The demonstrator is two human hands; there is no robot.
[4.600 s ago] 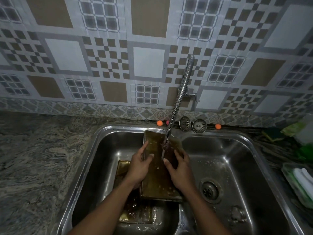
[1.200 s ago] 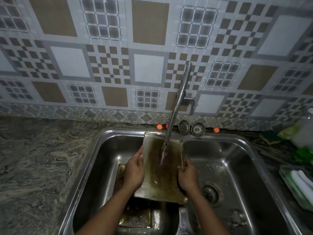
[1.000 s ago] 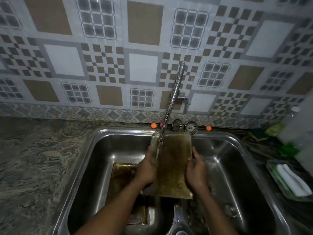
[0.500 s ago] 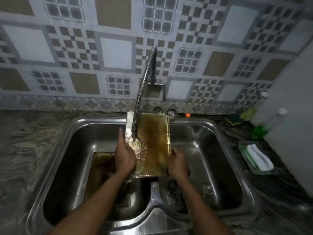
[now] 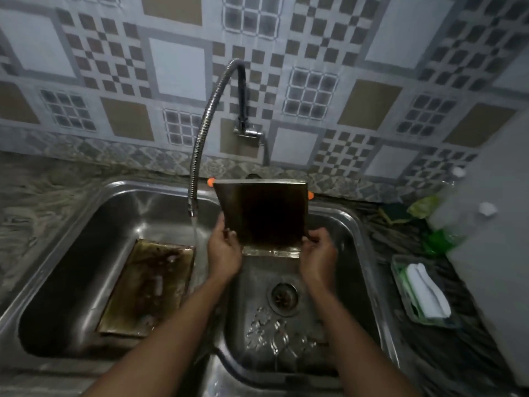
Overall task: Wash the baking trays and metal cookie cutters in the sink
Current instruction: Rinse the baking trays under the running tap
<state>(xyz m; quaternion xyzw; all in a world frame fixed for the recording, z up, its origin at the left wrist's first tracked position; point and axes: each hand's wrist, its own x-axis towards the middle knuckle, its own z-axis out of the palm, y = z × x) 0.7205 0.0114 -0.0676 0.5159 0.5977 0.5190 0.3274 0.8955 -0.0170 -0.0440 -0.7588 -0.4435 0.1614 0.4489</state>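
Tray moved right, hands gripping lower corners

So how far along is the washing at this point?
Done: nothing shows as finished and set aside. In hand: the left hand and right hand grip a baking tray upright over the right basin, beside the running water, its surface dark brown. Left: a second tray lies stained in the left basin, and blurry metal shapes, possibly the cutters, sit in the right basin.
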